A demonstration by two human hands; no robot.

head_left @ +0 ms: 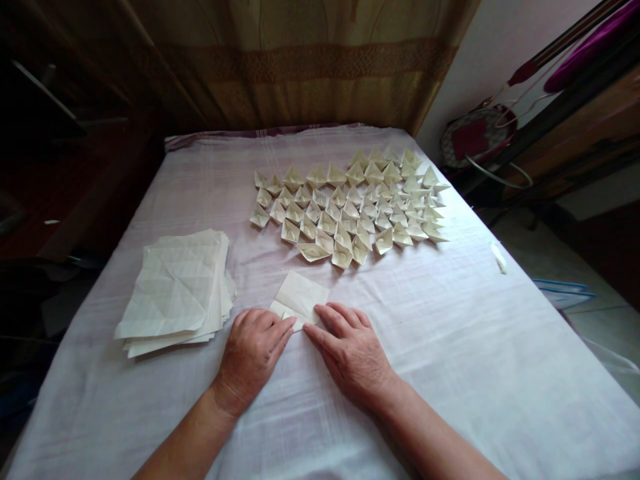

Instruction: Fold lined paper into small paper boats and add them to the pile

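Note:
A folded sheet of cream paper (301, 297) lies on the white cloth in front of me. My left hand (253, 353) rests flat on the cloth with its fingertips pressing the near left corner of the sheet. My right hand (350, 350) lies flat beside it, fingers stretched out and pressing the near right edge of the same sheet. The two index fingers almost meet over the fold. Neither hand grips anything.
A stack of creased paper sheets (175, 290) sits to the left. Several folded paper boats (350, 207) are laid in rows further back. The cloth-covered table (475, 347) has a small white scrap (499, 257) at right. A curtain hangs behind.

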